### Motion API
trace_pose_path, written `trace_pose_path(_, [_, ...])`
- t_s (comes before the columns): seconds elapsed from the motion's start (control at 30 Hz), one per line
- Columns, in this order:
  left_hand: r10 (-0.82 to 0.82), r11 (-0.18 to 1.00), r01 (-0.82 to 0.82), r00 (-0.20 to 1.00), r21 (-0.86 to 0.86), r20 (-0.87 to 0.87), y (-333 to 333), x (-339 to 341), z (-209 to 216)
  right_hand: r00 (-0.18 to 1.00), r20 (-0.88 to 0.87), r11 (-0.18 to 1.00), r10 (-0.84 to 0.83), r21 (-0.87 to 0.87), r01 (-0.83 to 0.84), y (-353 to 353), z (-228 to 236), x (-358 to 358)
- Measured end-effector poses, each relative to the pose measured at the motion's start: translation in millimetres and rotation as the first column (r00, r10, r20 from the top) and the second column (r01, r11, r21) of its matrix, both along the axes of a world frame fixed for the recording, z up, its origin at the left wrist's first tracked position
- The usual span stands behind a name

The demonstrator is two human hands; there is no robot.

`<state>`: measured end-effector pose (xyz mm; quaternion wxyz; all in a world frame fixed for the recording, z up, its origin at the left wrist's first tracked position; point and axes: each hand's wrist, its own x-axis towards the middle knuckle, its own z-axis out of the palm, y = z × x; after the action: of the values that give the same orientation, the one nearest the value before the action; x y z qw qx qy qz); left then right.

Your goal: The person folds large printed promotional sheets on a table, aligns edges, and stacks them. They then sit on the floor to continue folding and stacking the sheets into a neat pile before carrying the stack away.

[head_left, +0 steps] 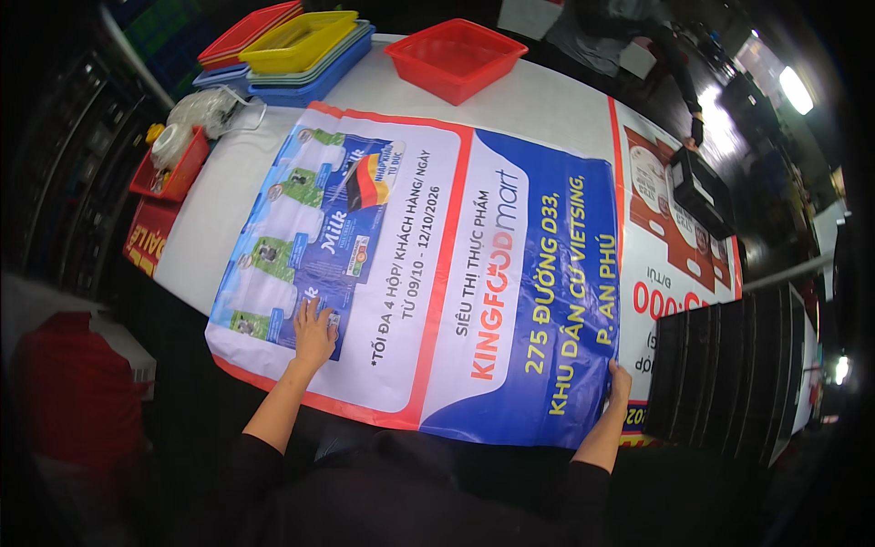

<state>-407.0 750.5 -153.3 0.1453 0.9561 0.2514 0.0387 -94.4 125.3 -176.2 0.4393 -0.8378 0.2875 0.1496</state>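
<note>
A large printed banner (447,264), white, blue and red-edged, lies spread over a table in front of me. Pictures of blue milk cartons cover its left part. My left hand (315,333) rests on those carton pictures near the front edge, fingers spread. At the banner's near right corner, my right hand (620,381) has its fingers curled round the edge. A second banner (638,324), white with brown pictures and red print, shows to the right, partly covered by the first.
The white tabletop (360,87) holds a red plastic tray (456,62) and stacked yellow, blue and red trays (305,46). A red basket (169,173) sits at the left. Black stacked crates (729,374) stand right. Another person's hand (695,132) touches a black box (702,191).
</note>
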Motion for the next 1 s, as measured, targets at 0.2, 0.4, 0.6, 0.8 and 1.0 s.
trace_pose_path(0.2, [0.059,0.996,-0.067,0.989,-0.05,-0.138,6.3,-17.0,-3.9,0.969,-0.051,0.951,0.24,-0.188,-0.245,-17.3,2.3,12.2])
trace_pose_path(0.4, [0.159,0.986,-0.164,0.971,-0.015,-0.178,-11.6,2.4,9.0,0.825,-0.419,0.89,0.378,-0.082,-0.449,-19.9,37.1,17.0])
trace_pose_path(0.6, [-0.249,0.967,0.252,0.966,-0.039,0.069,-69.5,31.4,26.5,0.77,-0.489,0.875,0.41,-0.026,-0.483,-21.1,55.3,-15.5])
trace_pose_path(0.8, [0.58,0.692,-0.706,0.668,0.15,0.467,37.3,-90.6,17.8,0.729,-0.456,0.358,0.51,-0.658,-0.663,29.7,64.8,-17.9])
trace_pose_path(1.0, [0.938,-0.346,-0.329,-0.15,-0.879,-0.313,101.7,-238.4,-2.8,0.601,-0.276,0.17,0.75,-0.798,-0.579,206.9,88.2,34.5])
